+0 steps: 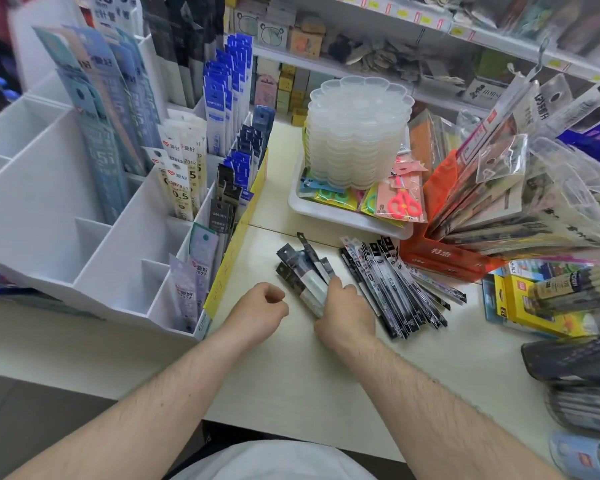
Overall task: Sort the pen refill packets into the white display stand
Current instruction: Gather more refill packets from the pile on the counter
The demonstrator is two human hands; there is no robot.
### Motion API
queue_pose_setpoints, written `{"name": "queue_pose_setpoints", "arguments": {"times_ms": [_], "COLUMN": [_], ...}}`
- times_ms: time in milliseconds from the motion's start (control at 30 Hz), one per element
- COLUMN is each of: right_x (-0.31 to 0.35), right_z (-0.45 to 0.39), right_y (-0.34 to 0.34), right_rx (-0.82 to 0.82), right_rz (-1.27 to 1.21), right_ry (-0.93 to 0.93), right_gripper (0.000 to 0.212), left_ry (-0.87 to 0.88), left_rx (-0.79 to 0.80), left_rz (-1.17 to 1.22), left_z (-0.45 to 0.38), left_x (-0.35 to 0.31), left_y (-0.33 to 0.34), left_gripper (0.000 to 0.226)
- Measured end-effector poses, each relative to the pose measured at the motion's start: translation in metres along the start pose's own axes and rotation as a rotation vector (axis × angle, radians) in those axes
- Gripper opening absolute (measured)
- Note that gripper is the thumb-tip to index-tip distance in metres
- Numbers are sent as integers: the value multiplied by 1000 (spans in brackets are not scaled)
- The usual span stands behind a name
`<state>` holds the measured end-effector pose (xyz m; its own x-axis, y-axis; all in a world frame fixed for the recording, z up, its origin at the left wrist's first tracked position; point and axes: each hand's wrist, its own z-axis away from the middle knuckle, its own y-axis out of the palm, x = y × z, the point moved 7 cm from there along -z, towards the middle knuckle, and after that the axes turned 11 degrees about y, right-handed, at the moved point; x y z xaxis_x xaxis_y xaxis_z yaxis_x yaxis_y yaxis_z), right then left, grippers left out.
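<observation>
The right hand (pixel 343 308) had its fingers wrapped around a small bunch of refill packets (pixel 305 275) on the table (pixel 291 393) — long ends pointing up-left toward the white stand (pixel 84 244) — while the left hand (pixel 260 306), nearer the stand, was curled and held nothing.

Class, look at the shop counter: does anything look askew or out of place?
Yes. The refill packets still on the counter lie fanned in a loose, slanted heap beside the orange box, not upright in the white stand. The right hand grips a small bundle; nothing looks spilled or damaged.
</observation>
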<state>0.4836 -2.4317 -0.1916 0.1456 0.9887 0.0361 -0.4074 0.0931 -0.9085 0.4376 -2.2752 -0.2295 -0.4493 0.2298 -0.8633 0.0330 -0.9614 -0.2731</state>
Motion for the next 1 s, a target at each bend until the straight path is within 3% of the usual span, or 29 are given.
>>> {"name": "queue_pose_setpoints", "arguments": {"times_ms": [133,300,433,533,567,667,767,833,933,1000], "right_x": [-14,-38,-35,-26,-22,-5,14,25,34,37], "right_z": [-13,-17,-10,-4,-1,10,21,31,44,50], "right_y": [-9,-15,-16,-16,-16,-25,-38,-48,-52,-50], "right_rx": [74,268,305,270,260,222,134,42,-95,-134], "right_rz": [-192,-835,-931,-863,-854,-886,-909,-906,-972,-982], "right_ry": [22,171,119,29,11,-68,-196,-292,-439,-481], "right_gripper": [45,38,37,36,35,36,45,44,47,47], "left_ry": [9,-12,-1,16,16,4,145,291,533,617], "left_rx": [29,56,74,109,131,153,120,33,-36,-46], "left_rz": [42,116,195,239,260,347,481,526,429,322], "left_z": [7,13,12,13,14,16,18,20,23,28], "left_x": [0,-1,-17,-33,-38,-47,-66,-81,-101,-107], "left_y": [2,7,16,25,28,31,27,16,-4,-15], "left_gripper": [17,17,19,18,27,83,70,72,52,54]}}
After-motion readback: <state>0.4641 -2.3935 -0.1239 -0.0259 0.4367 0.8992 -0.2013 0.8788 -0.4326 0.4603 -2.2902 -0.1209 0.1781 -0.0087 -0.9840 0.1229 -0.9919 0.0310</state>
